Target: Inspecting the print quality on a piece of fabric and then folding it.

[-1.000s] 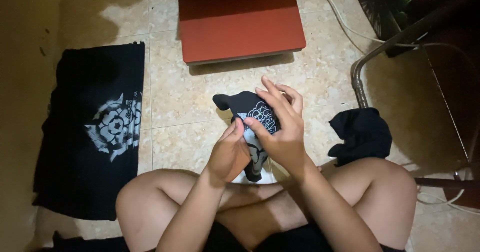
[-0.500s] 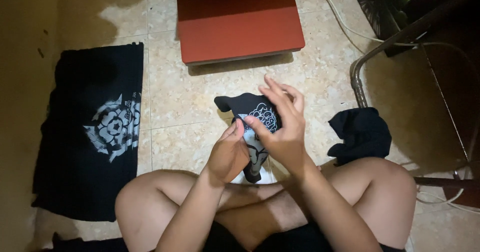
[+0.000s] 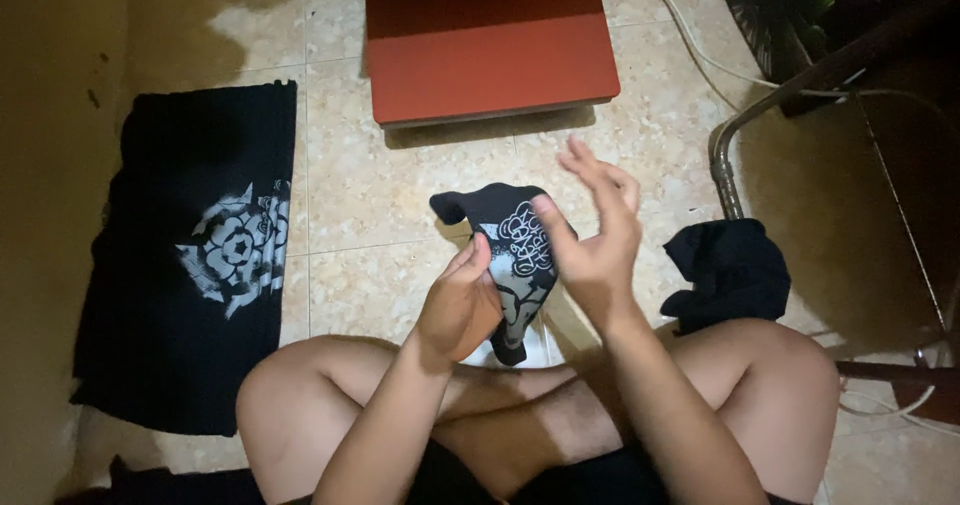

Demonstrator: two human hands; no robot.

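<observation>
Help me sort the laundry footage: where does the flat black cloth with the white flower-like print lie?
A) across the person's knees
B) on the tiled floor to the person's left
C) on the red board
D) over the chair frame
B: the flat black cloth lies spread on the tiled floor, left of the person's knees.

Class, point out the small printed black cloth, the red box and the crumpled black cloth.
small printed black cloth point(image 3: 520, 240), head view, on its white print
red box point(image 3: 490, 60), head view, top face
crumpled black cloth point(image 3: 730, 270), head view, its middle
</observation>
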